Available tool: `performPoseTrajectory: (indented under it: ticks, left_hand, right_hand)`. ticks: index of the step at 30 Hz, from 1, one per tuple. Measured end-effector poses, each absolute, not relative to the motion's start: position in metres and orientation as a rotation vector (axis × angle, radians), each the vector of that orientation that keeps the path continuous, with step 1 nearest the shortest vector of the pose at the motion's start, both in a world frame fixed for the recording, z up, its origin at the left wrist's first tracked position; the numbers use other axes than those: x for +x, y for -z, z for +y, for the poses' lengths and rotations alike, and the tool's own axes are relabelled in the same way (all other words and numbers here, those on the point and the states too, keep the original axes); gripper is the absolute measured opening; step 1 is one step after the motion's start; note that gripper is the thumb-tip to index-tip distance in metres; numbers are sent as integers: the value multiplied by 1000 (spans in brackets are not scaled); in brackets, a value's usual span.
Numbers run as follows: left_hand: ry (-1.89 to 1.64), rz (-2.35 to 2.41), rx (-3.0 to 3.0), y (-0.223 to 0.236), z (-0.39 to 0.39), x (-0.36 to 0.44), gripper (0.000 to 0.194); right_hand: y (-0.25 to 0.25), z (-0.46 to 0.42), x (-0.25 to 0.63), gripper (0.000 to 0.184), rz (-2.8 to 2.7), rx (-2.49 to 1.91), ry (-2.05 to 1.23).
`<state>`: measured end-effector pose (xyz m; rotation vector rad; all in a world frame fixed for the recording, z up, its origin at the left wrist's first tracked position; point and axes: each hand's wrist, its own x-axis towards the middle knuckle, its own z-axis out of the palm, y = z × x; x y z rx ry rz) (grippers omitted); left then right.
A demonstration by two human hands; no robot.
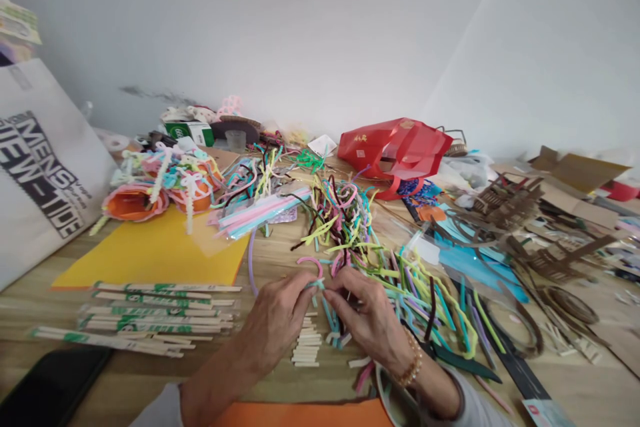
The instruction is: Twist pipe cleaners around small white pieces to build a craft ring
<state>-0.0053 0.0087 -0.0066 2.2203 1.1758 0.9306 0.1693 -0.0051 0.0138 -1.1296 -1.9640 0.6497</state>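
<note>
Though messy, table [273, 250] before pale wall [300, 27].

This looks like a craft corner, though whether in a home or a workshop cannot be told: a wooden table [23, 310] before a plain wall [300, 33], strewn with pipe cleaners [345, 210], chopsticks [160, 311], short sticks [307, 348] and yellow card [165, 247], with a bag [45, 160] and what seems a phone [53, 387] at the left

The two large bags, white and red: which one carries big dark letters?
The white bag at the left edge of the picture; the red bag, near the wall, shows only small pale marks.
</note>
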Motion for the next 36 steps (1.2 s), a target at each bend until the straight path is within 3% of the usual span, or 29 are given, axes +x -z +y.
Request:
performPoseTrajectory:
  ticks: [8,21,32,36]
  left_hand:
    - [-840,996,1739,-2,17,-7,27]
    - [-585,769,1485,11,28,-13,27]
    - [-423,705,1651,7,20,-12,26]
    - [-384,789,1798,3,17,-11,22]
  right_hand:
    - [4,10,174,34,-1651,-1050,-1312]
    - [-17,12,190,12,-2175,-1015,-944]
    - [-26,17,202,17,-2351,-951,-1251]
    - [-26,16,200,14,-2364,-1012,-1165]
